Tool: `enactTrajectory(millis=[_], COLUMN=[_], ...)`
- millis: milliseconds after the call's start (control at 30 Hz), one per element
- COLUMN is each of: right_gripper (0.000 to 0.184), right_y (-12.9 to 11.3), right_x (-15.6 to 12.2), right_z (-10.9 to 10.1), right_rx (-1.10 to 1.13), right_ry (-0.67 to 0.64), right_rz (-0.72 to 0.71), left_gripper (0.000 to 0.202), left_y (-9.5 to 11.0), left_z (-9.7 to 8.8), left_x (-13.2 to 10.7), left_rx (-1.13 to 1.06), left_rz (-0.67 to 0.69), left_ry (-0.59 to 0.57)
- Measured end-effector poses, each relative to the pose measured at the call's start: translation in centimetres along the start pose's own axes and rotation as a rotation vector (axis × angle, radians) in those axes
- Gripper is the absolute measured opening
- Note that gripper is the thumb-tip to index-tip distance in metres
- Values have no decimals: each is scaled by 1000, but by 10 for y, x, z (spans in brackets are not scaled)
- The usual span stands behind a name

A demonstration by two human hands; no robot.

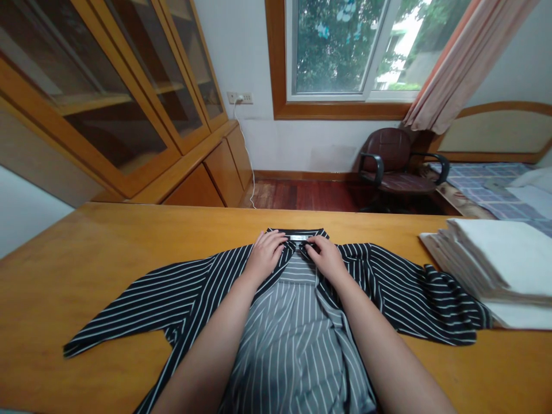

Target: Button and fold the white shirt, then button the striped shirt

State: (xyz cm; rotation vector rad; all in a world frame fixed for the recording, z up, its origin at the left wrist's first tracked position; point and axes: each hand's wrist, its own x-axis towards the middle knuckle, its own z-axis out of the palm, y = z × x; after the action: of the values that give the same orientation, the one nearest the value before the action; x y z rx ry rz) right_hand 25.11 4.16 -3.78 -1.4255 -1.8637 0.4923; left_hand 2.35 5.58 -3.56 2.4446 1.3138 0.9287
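A black shirt with white stripes (293, 322) lies unbuttoned on the wooden table, its collar at the far end and both sleeves spread sideways. The paler inner side of its back shows between the front edges. My left hand (266, 256) grips the left part of the collar, fingers curled over the cloth. On the other side of the white neck label (298, 237), my right hand (326, 259) pinches the right part of the collar between thumb and fingers. The right sleeve is wrinkled and its cuff end touches the white stack; the left sleeve lies flatter.
A stack of folded white cloth or sheets (500, 259) sits at the table's (142, 230) right end. Beyond are a glass-door cabinet (142, 86), a brown armchair (392, 161), a bed (487, 184) and a window with a pink curtain (466, 69).
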Motion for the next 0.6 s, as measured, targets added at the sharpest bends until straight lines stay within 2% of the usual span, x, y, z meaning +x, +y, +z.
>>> enactTrajectory(millis=[100,333,600], right_gripper=[13,14,10], right_y=[1,0,-2], right_x=[1,1,0], right_z=[0,1,2], right_rx=[-19,-57,-58], right_ry=[-32,-60,-50], right_rz=[-15,-19,-38], left_gripper=[32,22,24], left_y=[2,9,10], left_z=[0,-3,6], left_x=[0,1,1], left_rx=[22,29,95], left_rz=[0,11,33], left_ry=[-19,-55,-45])
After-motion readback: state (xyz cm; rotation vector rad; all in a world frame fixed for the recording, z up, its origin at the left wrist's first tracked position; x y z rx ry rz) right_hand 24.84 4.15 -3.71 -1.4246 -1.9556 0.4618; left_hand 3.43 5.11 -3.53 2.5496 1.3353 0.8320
